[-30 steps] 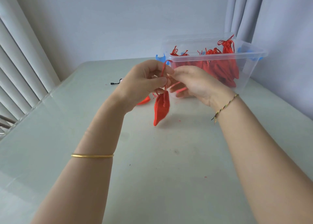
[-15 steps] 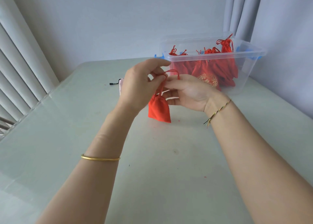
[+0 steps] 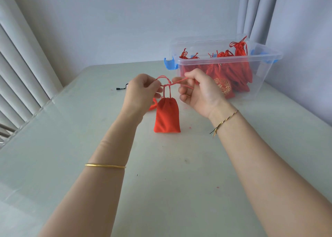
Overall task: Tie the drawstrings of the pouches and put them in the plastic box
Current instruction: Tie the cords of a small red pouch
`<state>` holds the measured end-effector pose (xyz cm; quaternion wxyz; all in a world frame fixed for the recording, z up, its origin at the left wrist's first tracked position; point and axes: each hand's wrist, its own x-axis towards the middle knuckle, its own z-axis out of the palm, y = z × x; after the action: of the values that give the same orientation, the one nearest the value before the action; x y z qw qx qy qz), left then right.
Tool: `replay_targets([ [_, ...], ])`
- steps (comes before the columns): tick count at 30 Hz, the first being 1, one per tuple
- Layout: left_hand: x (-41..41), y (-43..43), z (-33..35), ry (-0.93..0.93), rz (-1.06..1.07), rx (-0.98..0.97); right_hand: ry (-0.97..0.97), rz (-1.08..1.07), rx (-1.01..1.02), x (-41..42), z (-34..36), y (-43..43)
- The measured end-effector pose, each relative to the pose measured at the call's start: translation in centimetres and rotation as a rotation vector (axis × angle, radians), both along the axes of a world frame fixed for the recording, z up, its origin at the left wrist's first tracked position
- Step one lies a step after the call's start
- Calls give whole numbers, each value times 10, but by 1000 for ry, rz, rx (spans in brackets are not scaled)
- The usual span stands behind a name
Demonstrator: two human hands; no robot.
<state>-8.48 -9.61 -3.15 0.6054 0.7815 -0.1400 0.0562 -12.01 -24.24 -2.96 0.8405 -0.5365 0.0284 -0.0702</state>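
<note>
A small red pouch (image 3: 167, 115) hangs from its red drawstrings (image 3: 168, 83) above the table. My left hand (image 3: 142, 91) pinches the strings' left end and my right hand (image 3: 199, 88) grips the right end, the cord stretched between them with a crossing over the pouch's mouth. Behind my right hand stands the clear plastic box (image 3: 265, 62) with blue clips, holding several red pouches (image 3: 239, 69) with tied strings. Another red pouch (image 3: 152, 105) lies on the table, mostly hidden behind my left hand and wrist.
The pale green table (image 3: 161, 174) runs to a wall at the back. A small black cord piece (image 3: 121, 88) lies at the far left of the table. Blinds hang on the left, curtains behind the box on the right.
My hands have drawn apart sideways, pulling the drawstrings taut. The pouch has turned flat-on to me and hangs lower between the hands.
</note>
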Motion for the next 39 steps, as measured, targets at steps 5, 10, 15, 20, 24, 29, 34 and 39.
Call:
replay_targets([
  [5, 6, 4, -7, 44, 81, 206, 59, -8, 125, 2, -7, -2],
  [10, 9, 10, 0, 150, 100, 133, 192, -173, -181, 5, -16, -8],
  [15, -6, -1, 8, 227, -188, -368, 193, -247, -364, 4, -20, -2],
  [20, -7, 1, 8, 258, -232, -276, 116, -233, -267, 0, -4, -5],
  [24, -7, 2, 7, 225, -226, -84, -7, -245, -246, -1, 8, -1],
  [29, -10, 5, 11, 229, -300, 77, -107, -193, -239, -5, 17, 9],
  [34, -14, 2, 13, 197, -320, 129, -97, -144, -263, -7, 15, 16],
  [39, -11, 1, 12, 242, -294, 30, 120, -191, -517, -6, 11, 8],
])
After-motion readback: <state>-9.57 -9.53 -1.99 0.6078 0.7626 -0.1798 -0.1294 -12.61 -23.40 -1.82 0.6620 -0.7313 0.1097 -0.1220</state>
